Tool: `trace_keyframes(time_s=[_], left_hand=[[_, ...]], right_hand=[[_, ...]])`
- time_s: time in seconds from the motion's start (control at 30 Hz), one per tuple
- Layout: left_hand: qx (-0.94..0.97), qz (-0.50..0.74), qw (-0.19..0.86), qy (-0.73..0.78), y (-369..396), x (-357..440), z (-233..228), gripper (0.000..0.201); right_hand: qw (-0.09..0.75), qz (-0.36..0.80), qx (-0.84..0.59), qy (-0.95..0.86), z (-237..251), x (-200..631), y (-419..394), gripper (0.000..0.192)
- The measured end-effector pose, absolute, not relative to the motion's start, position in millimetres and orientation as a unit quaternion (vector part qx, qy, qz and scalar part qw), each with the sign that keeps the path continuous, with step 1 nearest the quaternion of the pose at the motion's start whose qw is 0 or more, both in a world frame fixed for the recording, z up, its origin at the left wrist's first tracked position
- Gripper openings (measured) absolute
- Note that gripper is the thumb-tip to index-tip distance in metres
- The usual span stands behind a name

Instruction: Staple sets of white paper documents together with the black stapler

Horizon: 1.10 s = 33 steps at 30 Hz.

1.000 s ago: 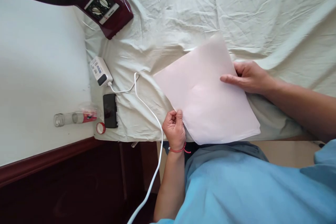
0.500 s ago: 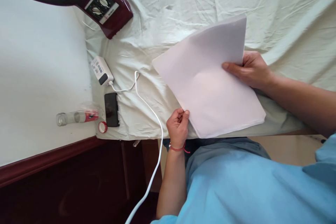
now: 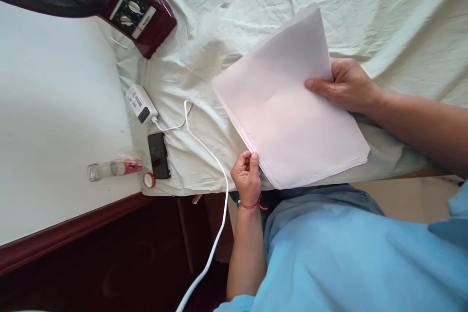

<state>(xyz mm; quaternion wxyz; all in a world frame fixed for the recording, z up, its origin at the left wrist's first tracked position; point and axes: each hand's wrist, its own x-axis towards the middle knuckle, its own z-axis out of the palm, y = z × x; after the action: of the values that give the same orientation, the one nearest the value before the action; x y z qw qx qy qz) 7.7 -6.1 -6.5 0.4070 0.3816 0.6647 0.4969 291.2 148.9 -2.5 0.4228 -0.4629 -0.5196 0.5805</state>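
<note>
A clear glass bottle with a red label (image 3: 111, 169) lies on its side on the white surface (image 3: 54, 122), its small red-and-white cap (image 3: 148, 180) off and lying just beside a black phone (image 3: 159, 155); whether anything is inside the bottle cannot be told. A thick stack of pale pink paper sheets (image 3: 288, 107) rests tilted on the wrinkled pale green bedsheet (image 3: 383, 14), its near corner reaching the bed's edge. The left hand (image 3: 247, 178), a red string at its wrist, has a narrow grip pinching the stack's lower left edge. The right hand (image 3: 345, 85) holds the right edge, thumb lying flat on top, forearm stretched across the bed. A white charger (image 3: 141, 104) with its white cable (image 3: 210, 165) lies near a dark red fan base (image 3: 141, 12).
</note>
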Motion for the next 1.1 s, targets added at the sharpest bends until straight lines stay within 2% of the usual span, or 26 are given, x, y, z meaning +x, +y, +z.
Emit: trace_keyframes(time_s=[0.2,0.33,0.5,0.63,0.8,1.1], left_hand=[[0.369,0.497,0.398,0.677,-8,6,-12,0.054],[0.370,0.512,0.339,0.697,-7,7,-13,0.060],[0.363,0.513,0.304,0.716,-6,9,-12,0.060],[0.361,0.526,0.295,0.711,-5,10,-13,0.053],[0.364,0.562,0.292,0.683,-4,14,-14,0.053],[0.413,0.529,0.198,0.714,-6,13,-16,0.029]], right_hand=[[0.434,0.565,-0.476,-0.516,0,289,149,0.048],[0.455,0.468,-0.519,-0.551,1,288,148,0.034],[0.431,0.373,-0.550,-0.610,-5,297,152,0.022],[0.409,0.314,-0.580,-0.631,-5,304,158,0.034],[0.346,0.351,-0.585,-0.644,2,303,158,0.034],[0.324,0.348,-0.560,-0.678,3,303,157,0.048]])
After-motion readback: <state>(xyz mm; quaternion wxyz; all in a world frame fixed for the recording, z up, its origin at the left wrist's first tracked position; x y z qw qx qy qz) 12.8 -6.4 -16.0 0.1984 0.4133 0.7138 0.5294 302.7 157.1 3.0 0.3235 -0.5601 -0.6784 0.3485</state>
